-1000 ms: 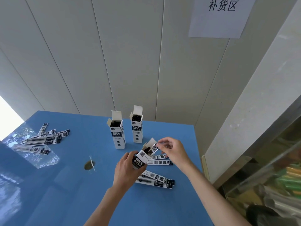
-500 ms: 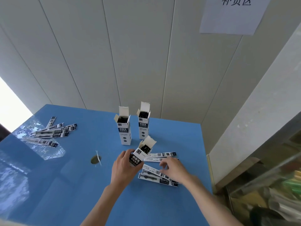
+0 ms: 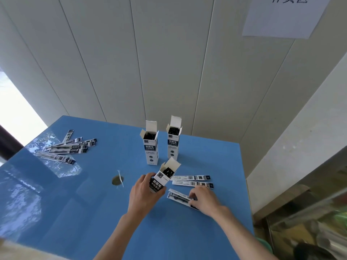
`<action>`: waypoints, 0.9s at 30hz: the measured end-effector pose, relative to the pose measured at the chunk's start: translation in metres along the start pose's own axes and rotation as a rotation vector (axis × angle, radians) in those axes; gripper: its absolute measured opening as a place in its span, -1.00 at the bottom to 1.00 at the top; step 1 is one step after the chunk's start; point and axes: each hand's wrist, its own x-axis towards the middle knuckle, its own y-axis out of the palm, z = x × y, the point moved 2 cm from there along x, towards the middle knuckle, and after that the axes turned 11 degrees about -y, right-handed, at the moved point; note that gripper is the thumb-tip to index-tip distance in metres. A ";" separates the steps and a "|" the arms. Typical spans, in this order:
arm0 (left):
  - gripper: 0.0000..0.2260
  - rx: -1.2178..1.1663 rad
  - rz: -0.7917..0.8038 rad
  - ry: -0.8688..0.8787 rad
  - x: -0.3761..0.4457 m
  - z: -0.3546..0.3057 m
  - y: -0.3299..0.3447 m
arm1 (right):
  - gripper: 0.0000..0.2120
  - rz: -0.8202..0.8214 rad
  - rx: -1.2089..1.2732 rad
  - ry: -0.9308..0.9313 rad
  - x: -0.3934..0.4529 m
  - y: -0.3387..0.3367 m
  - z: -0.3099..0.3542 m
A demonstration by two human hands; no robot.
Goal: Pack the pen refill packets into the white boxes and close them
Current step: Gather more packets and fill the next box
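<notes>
Packing refills at the blue tabletop, lower centre.
Left hand grips a tilted open white box; right hand pinches a flat-lying refill packet.

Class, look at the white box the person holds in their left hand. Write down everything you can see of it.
The held box is a slim, tall carton, seemingly thin card, white above with a dark band of white characters and a small code square. It tilts, top leaning away to the right. Its top flap stands open, showing dark contents inside. The left hand grips its lower part, above the blue table. It is apart from the two upright boxes behind.
</notes>
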 end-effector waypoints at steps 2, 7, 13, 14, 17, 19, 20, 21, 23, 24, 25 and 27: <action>-0.53 -0.001 0.001 0.003 0.000 0.000 0.000 | -0.86 -0.007 -0.008 0.005 0.000 -0.002 0.001; -0.52 0.004 0.004 0.011 0.002 0.000 0.001 | -0.71 0.017 -0.120 -0.025 -0.002 -0.008 0.006; -0.55 0.011 0.009 0.026 0.001 -0.004 0.002 | -0.70 0.017 -0.183 -0.042 -0.004 -0.010 0.017; -0.56 0.010 0.009 0.029 0.001 -0.005 0.002 | -0.71 0.032 -0.159 -0.038 -0.005 -0.010 0.016; -0.57 0.010 0.003 0.030 0.001 -0.007 0.003 | -0.69 0.046 -0.055 -0.027 -0.003 -0.011 0.005; -0.57 0.014 0.004 0.029 0.000 -0.007 0.004 | -0.68 0.027 0.033 -0.016 -0.003 -0.012 -0.002; -0.56 0.014 0.005 0.031 0.000 -0.007 0.005 | -0.69 -0.005 0.082 -0.006 -0.003 -0.013 -0.004; -0.56 0.013 0.008 0.032 0.000 -0.007 0.006 | -0.70 -0.047 0.135 0.009 -0.003 -0.017 -0.005; -0.56 0.009 0.014 0.032 0.001 -0.009 0.007 | -0.69 -0.119 0.235 0.045 -0.005 -0.027 -0.004; -0.56 0.011 0.014 0.033 0.001 -0.010 0.008 | -0.65 -0.146 0.265 0.058 -0.006 -0.033 -0.004; -0.56 0.017 0.014 0.033 0.002 -0.011 0.009 | -0.60 -0.176 0.284 0.060 -0.006 -0.039 -0.005; -0.56 0.023 0.015 0.033 0.002 -0.015 0.010 | -0.55 -0.218 0.301 0.060 -0.007 -0.048 -0.008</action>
